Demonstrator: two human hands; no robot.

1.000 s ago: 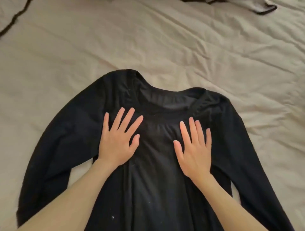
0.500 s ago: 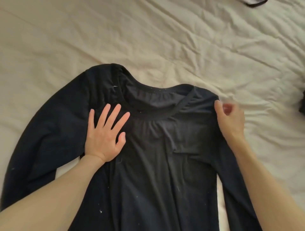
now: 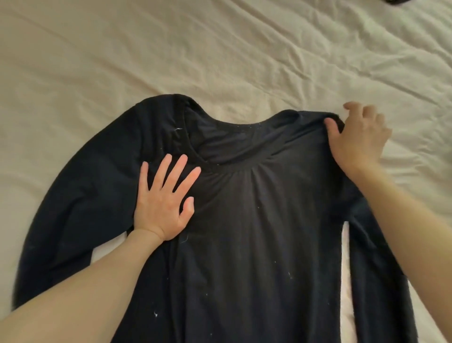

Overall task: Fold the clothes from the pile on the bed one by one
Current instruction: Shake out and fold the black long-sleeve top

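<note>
Head view: black long-sleeve top (image 3: 256, 232) lies flat, front up, on the beige bedsheet (image 3: 220, 61), filling centre to 6 o'clock. Left hand (image 3: 163, 200) flat, fingers spread, pressing the chest at 9 o'clock of centre. Right hand (image 3: 357, 139) pinching the shoulder seam at 2 o'clock. Dark item (image 3: 396, 2) at 1 o'clock edge, mostly cut off.

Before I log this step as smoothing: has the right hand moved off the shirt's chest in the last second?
Yes. The right hand has gone outward from the chest, past the neckline, to the black shirt's right shoulder, where it now pinches the fabric.
</note>
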